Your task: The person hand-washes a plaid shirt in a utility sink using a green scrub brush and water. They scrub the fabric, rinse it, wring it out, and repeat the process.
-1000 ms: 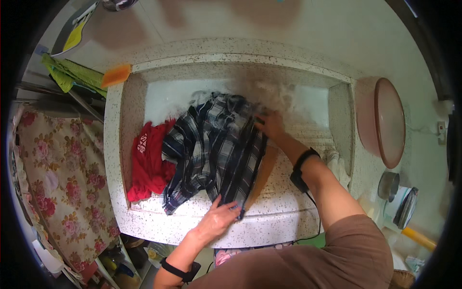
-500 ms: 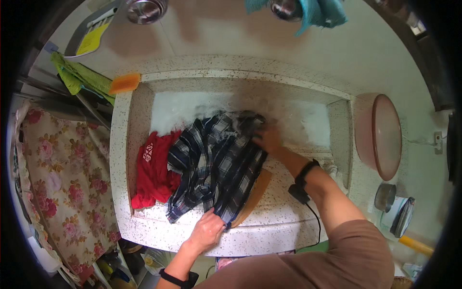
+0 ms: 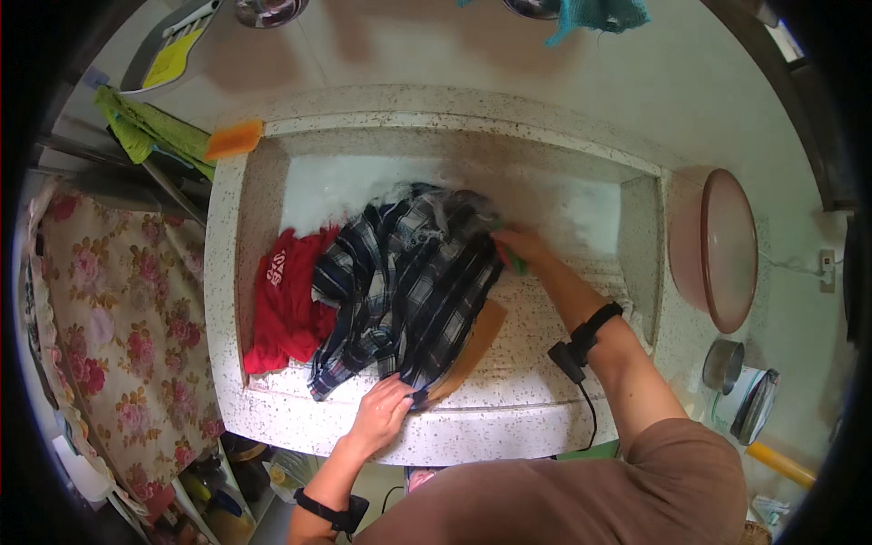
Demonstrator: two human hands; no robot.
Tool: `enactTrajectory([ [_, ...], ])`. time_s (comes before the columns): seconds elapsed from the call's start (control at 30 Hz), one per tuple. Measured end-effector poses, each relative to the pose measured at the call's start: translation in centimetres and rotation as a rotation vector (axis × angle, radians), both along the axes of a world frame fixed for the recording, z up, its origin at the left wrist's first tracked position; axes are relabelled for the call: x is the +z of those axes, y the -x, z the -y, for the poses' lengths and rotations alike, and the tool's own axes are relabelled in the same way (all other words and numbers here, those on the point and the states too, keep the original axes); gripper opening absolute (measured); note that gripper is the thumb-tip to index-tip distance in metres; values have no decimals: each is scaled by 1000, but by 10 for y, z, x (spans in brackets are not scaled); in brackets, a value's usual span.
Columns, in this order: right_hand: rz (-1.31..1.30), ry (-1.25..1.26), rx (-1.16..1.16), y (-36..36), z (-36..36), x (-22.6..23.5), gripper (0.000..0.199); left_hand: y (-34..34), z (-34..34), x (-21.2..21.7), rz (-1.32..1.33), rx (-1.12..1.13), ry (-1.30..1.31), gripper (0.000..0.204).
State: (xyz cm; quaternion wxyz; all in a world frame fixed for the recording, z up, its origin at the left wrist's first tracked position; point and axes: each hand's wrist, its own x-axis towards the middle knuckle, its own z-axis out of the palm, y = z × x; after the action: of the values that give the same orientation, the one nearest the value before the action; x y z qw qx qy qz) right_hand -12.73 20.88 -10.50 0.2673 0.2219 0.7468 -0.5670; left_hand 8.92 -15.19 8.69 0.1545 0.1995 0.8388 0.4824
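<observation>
— How far along is the washing?

— Midway, I'd judge. The plaid shirt (image 3: pixel 404 286) lies spread on the ribbed slope of the stone wash basin (image 3: pixel 227 300), suds at its twelve o'clock. The left hand (image 3: pixel 380 416) pins its hem at six o'clock; the right hand (image 3: pixel 520 247) grips a green scrub brush (image 3: pixel 514 260) at its three o'clock edge.

— And the rest?

— The red garment (image 3: pixel 282 304) waits bunched at nine o'clock, seemingly unscrubbed.
</observation>
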Motion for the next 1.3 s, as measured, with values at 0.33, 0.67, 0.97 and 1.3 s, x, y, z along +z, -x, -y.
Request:
enactTrajectory([
  [0.33,-45,-260,-1,-52,-55,128,40,6,-60,6,-14,-517,60,35],
  [0.67,-682,-703,912,-120,86,105,23,3,-26,9,-122,-458,268,65],
  [0.97,-712,-322,1141,-121,95,146,24,6,-18,20,-97,-438,268,53],
  [1.3,-308,-883,441,-23,-156,-44,47,18,-24,11,-143,-448,320,58],
])
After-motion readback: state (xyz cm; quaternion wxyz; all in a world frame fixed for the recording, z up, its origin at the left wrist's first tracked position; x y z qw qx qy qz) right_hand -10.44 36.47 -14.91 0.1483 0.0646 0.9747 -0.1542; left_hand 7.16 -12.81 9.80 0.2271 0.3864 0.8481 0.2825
